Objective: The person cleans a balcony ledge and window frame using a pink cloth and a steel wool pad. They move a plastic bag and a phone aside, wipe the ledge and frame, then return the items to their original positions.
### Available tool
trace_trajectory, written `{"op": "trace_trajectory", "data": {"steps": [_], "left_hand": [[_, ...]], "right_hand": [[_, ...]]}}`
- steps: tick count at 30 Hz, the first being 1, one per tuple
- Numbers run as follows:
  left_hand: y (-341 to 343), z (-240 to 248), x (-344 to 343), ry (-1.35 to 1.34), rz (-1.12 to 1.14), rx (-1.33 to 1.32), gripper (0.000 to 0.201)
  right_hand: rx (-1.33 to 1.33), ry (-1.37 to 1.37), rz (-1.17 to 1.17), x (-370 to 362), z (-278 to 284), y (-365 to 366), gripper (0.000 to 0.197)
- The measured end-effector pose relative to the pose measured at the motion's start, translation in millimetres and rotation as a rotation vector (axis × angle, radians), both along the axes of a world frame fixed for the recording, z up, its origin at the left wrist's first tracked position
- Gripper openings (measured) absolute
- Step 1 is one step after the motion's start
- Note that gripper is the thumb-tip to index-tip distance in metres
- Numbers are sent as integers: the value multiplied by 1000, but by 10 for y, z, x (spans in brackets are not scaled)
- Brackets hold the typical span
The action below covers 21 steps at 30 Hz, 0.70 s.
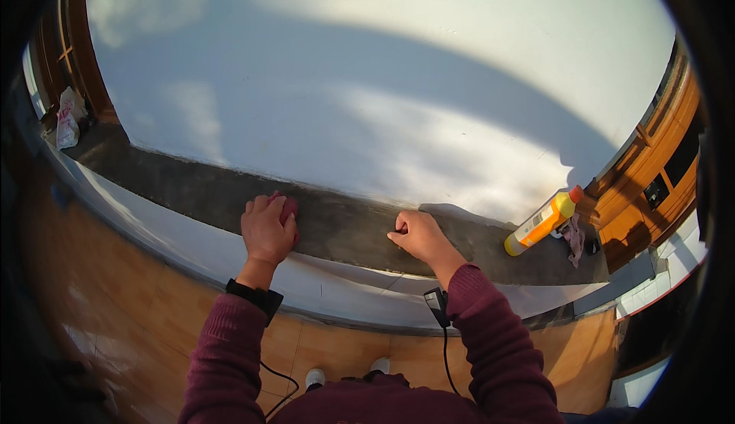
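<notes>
Maroon knitted sleeves (pixel 223 351) overhang tan floor tiles (pixel 145 313); below the white wall (pixel 383 64), the left hand (pixel 266 231) clamps a crumpled red cloth (pixel 289 209) on the dark grey ledge (pixel 344 232); the right hand (pixel 423 239) curls apart, contents unclear.

On my feed I'm seeing a dark grey ledge (pixel 191 186) with a pinkish-red cloth (pixel 289 209) on it. Towards its right end, a yellow-orange, red-capped bottle (pixel 540 226) is showing. Behind the ledge, a white wall (pixel 475 33) is carrying blue-grey shadow; before it, the floor (pixel 153 301) is showing orange-tan.
</notes>
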<state>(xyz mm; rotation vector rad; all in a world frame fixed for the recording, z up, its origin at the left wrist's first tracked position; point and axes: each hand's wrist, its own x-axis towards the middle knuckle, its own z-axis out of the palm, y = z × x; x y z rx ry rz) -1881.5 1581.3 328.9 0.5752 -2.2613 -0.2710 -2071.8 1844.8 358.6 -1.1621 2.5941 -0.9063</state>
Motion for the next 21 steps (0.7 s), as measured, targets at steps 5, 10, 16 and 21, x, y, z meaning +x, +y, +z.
{"op": "trace_trajectory", "data": {"steps": [5,10,16,21], "left_hand": [[-2,12,3,-16,12,9,37],[10,18,0,-17,21,17,36],[15,9,4,-9,17,49,34],[27,15,5,-6,24,58,35]], "right_hand": [[48,-49,0,-59,80,-51,26],[102,-175,-2,-114,118,-64,25],[104,-113,39,-160,42,-63,24],[51,-32,-17,-172,-11,-85,21]]}}
